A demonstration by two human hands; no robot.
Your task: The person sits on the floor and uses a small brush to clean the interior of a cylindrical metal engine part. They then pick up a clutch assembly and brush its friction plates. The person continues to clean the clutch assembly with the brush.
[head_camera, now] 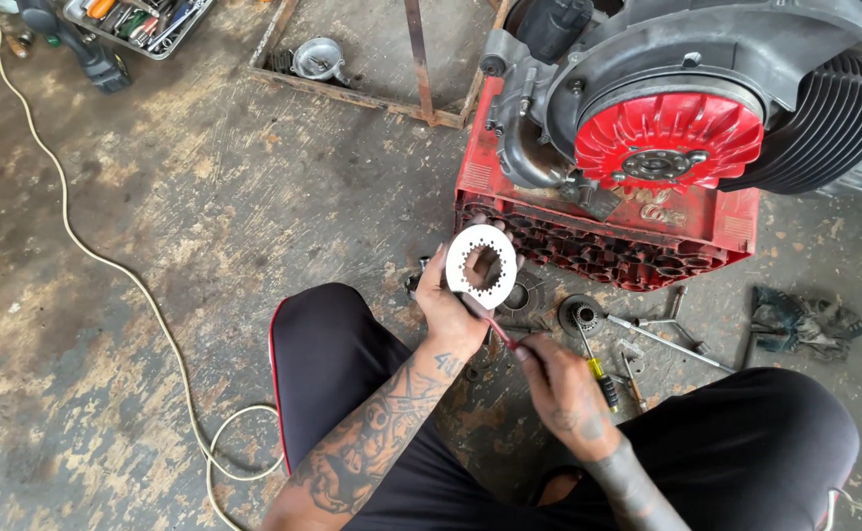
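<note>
My left hand (448, 313) holds up a flat silver ring-shaped plate (481, 263) with a toothed inner hole. My right hand (561, 385) grips a thin red-handled tool (495, 329) whose tip reaches the lower edge of the plate. Both hands are between my knees, above the concrete floor. Just beyond them stands a red plastic crate (598, 241) carrying an engine with a red finned flywheel (669, 138).
Loose parts and tools lie on the floor by the crate: a geared hub (579, 315), a yellow-handled screwdriver (601, 374), metal rods (667, 339) and a dark rag (804, 323). A white cable (136, 285) runs along the left. A tool tray (141, 25) and rusty frame (352, 88) sit farther off.
</note>
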